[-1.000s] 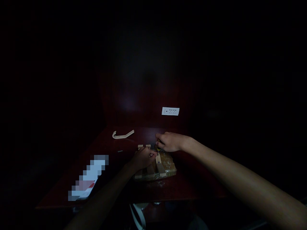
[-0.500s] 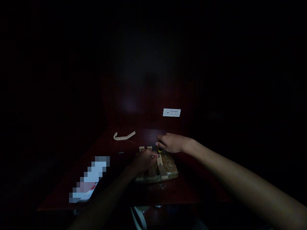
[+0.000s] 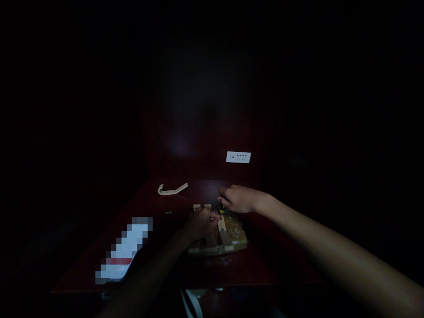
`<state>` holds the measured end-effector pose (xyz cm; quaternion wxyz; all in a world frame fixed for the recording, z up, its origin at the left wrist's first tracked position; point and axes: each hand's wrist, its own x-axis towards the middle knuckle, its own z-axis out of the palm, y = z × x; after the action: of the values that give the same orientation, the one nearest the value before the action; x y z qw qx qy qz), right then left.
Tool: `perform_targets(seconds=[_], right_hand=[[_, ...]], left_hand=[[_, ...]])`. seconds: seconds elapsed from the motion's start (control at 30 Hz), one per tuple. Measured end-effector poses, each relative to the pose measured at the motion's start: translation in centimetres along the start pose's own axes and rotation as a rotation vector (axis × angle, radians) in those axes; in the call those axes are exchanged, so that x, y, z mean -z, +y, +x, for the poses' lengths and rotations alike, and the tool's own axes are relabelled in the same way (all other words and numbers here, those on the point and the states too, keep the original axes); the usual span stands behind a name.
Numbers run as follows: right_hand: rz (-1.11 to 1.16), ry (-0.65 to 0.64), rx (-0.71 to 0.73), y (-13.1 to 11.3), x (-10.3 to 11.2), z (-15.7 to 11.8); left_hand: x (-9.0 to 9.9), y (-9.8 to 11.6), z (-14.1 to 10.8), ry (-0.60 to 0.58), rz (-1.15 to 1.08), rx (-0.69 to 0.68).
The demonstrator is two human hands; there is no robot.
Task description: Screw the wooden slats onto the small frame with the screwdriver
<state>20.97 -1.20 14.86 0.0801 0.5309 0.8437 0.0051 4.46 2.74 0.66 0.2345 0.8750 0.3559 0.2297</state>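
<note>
My right hand is closed around the top of a black and yellow screwdriver, which points down at a light wooden piece. Beside its tip, the fingers of my left hand pinch something small at the wooden piece, too small to make out. That piece lies on a plastic-wrapped brown bundle, with more wooden strips to its left, partly under my left hand.
A hooked wooden piece lies at the back left of the dark red table. Nearer are a small thin metal item and a blurred white object. A socket panel is on the wall behind.
The whole view has shifted slightly, with things a little lower and to the right. Both hands keep their places at the screwdriver and the wooden piece.
</note>
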Motion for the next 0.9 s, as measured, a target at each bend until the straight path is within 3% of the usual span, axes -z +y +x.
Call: perform_targets(seconds=[0.5,0.9], right_hand=[[0.022,-0.078,-0.003,-0.29,0.82,0.03],[-0.014,-0.051,0.015,-0.20,0.73,-0.23]], left_hand=[[-0.02,-0.11,0.04,-0.008,0.008,-0.021],[0.25,0.28,-0.01,-0.013,-0.007,0.017]])
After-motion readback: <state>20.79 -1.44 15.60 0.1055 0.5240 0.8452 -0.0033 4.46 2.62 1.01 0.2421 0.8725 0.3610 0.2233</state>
